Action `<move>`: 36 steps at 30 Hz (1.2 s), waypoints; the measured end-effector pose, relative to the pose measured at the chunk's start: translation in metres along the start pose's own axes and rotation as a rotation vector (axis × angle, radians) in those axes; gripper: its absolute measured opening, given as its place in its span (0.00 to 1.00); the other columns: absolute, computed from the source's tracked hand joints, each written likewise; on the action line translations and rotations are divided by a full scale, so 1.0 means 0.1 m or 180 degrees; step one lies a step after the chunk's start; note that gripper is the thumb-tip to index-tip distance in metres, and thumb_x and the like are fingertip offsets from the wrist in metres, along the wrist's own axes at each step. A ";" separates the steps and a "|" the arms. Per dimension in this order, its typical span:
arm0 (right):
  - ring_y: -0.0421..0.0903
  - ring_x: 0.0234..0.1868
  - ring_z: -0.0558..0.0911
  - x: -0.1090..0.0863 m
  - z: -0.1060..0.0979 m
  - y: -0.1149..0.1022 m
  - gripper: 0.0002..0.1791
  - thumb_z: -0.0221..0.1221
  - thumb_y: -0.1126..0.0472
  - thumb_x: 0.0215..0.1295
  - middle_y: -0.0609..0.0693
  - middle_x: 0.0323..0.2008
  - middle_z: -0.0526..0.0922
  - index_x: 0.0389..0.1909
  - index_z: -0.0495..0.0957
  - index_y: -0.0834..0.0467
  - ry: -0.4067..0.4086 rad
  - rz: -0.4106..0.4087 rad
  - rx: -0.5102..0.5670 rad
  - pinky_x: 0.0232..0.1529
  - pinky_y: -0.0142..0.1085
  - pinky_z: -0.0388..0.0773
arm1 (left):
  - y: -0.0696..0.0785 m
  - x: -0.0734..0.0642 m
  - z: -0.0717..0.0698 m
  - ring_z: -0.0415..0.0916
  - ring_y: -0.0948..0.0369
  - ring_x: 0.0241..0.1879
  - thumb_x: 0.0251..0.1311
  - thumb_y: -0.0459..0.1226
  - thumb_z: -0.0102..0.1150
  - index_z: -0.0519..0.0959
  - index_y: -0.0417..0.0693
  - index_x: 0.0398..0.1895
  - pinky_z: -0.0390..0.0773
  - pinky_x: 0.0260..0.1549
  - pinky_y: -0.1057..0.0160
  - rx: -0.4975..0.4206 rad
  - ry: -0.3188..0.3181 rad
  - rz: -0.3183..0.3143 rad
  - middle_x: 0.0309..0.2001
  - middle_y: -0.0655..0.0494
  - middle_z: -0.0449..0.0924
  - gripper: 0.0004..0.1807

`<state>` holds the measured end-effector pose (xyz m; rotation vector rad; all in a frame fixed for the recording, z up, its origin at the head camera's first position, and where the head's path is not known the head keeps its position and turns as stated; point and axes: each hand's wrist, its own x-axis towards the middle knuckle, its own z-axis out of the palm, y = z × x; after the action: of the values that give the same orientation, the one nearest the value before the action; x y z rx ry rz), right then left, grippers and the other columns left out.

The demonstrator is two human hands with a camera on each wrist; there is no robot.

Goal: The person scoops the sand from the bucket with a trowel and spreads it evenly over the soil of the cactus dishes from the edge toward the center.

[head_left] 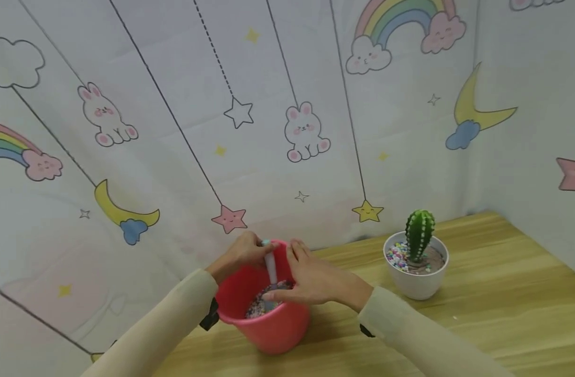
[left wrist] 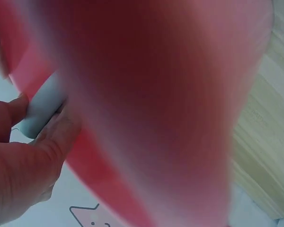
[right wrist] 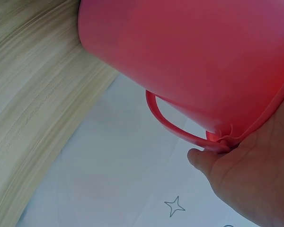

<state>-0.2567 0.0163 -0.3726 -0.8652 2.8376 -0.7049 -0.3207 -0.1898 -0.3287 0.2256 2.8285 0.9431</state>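
Note:
My left hand grips the pale grey handle of a small trowel, which stands tilted inside a red bucket. Small mixed-colour pebbles cover the bucket's bottom, and the trowel's lower end is among them, mostly hidden. In the left wrist view the fingers and thumb close round the handle, while the blurred bucket wall fills most of the picture. My right hand rests on the bucket's right rim with fingers extended, its thumb reaching inward over the pebbles. The bucket's red carry handle hangs beside it.
A white pot with a green cactus, brown soil and colourful pebbles stands right of the bucket on the wooden table. Behind the table hangs a white cloth printed with rabbits, stars and moons.

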 end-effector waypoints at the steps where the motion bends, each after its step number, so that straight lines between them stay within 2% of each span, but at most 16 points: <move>1: 0.59 0.87 0.45 0.00 0.00 0.00 0.72 0.48 0.11 0.57 0.58 0.87 0.38 0.86 0.39 0.58 0.0001 -0.0009 -0.0017 0.78 0.55 0.70 | 0.01 0.00 0.00 0.92 0.50 0.33 0.73 0.45 0.64 0.88 0.35 0.38 0.94 0.36 0.57 -0.0015 -0.0036 -0.0009 0.30 0.45 0.90 0.19; 8: 0.58 0.87 0.46 0.00 0.00 -0.01 0.71 0.50 0.13 0.57 0.56 0.87 0.38 0.86 0.37 0.56 -0.0002 0.0004 0.0027 0.77 0.55 0.72 | 0.09 0.02 0.00 0.92 0.53 0.32 0.73 0.44 0.64 0.88 0.33 0.39 0.94 0.37 0.57 -0.0011 -0.0190 -0.0034 0.31 0.45 0.91 0.19; 16: 0.58 0.88 0.46 0.00 0.01 0.01 0.72 0.49 0.11 0.56 0.56 0.87 0.38 0.86 0.37 0.55 0.0011 0.0016 0.0011 0.78 0.55 0.71 | 0.13 0.06 0.00 0.92 0.52 0.35 0.75 0.42 0.62 0.88 0.31 0.43 0.94 0.39 0.57 -0.0021 -0.0298 -0.0007 0.34 0.44 0.91 0.18; 22: 0.57 0.87 0.47 0.01 0.02 0.01 0.71 0.50 0.12 0.56 0.56 0.87 0.39 0.86 0.36 0.53 0.0035 0.0030 0.0050 0.77 0.56 0.72 | 0.14 0.05 0.00 0.93 0.50 0.38 0.76 0.41 0.61 0.87 0.30 0.49 0.93 0.41 0.54 -0.0153 -0.0352 -0.0003 0.38 0.42 0.91 0.18; 26: 0.57 0.87 0.46 0.02 0.02 0.02 0.71 0.50 0.12 0.56 0.55 0.87 0.38 0.86 0.37 0.54 0.0030 0.0054 0.0053 0.76 0.56 0.74 | 0.13 0.04 -0.02 0.92 0.51 0.37 0.76 0.42 0.61 0.87 0.32 0.46 0.93 0.43 0.53 -0.0246 -0.0334 -0.0006 0.36 0.44 0.90 0.18; 32: 0.58 0.87 0.50 0.03 0.05 0.04 0.72 0.50 0.12 0.55 0.55 0.87 0.39 0.86 0.37 0.54 0.0017 0.0051 0.0111 0.73 0.55 0.77 | 0.07 0.01 -0.06 0.92 0.51 0.38 0.75 0.43 0.62 0.87 0.33 0.45 0.92 0.47 0.49 -0.0550 -0.0289 -0.0174 0.36 0.45 0.90 0.18; 36: 0.57 0.85 0.53 0.03 0.04 0.04 0.71 0.52 0.13 0.56 0.56 0.87 0.40 0.86 0.38 0.54 0.0045 0.0022 0.0160 0.73 0.55 0.78 | 0.04 0.01 -0.09 0.92 0.51 0.39 0.75 0.42 0.62 0.86 0.32 0.48 0.93 0.45 0.50 -0.0651 -0.0295 -0.0241 0.39 0.42 0.91 0.18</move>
<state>-0.2599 0.0161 -0.3777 -0.8461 2.8205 -0.7811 -0.3226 -0.1917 -0.3194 0.1324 2.6140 1.1632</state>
